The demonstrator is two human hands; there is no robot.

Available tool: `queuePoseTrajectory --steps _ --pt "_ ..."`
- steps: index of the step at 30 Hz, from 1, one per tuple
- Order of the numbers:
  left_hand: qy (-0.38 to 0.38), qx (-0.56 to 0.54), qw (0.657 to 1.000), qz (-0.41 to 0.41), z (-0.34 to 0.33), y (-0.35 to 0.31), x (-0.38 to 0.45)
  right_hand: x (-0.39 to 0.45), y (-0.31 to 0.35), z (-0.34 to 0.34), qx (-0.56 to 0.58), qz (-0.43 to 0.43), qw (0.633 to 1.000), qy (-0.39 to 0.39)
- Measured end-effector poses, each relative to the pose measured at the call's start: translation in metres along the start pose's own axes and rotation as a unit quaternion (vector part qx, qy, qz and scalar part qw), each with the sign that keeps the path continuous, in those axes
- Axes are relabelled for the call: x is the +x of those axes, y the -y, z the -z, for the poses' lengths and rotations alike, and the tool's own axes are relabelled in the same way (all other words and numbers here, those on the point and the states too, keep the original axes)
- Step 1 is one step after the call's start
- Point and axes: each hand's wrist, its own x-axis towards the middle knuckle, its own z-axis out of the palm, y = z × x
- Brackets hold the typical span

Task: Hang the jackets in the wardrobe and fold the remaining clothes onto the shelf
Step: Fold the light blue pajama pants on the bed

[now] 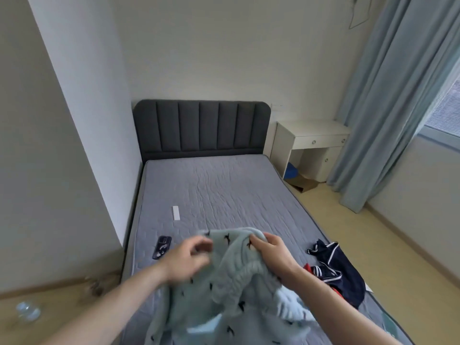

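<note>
Pale green fleece garment (224, 282) w/ small dark print is held up over the near end of the mattress (224, 190), prob. to find an edge for folding. Right hand (270, 247) pinches its top edge; left hand (189, 257) is blurred, fingers curled at the fabric, grip unclear. Navy striped clothes (341, 272) lie just right. Phone (162, 247) and white strip (176, 212) sit further up, clear of the folding area. Beyond, a desk (311, 143) beside the headboard; no wardrobe in view.

I see pale green sweater (224, 282), small dark pattern, bunched, lifted, lower centre of frame | navy garment (343, 272), white trim, crumpled, lower right on mattress
</note>
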Motion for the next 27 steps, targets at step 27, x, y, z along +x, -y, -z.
queuePoseTrajectory --steps 27 --pt "-0.151 -0.196 0.969 -0.017 -0.046 -0.093 0.032 -0.041 -0.074 -0.038 -0.086 -0.166 0.981 0.050"
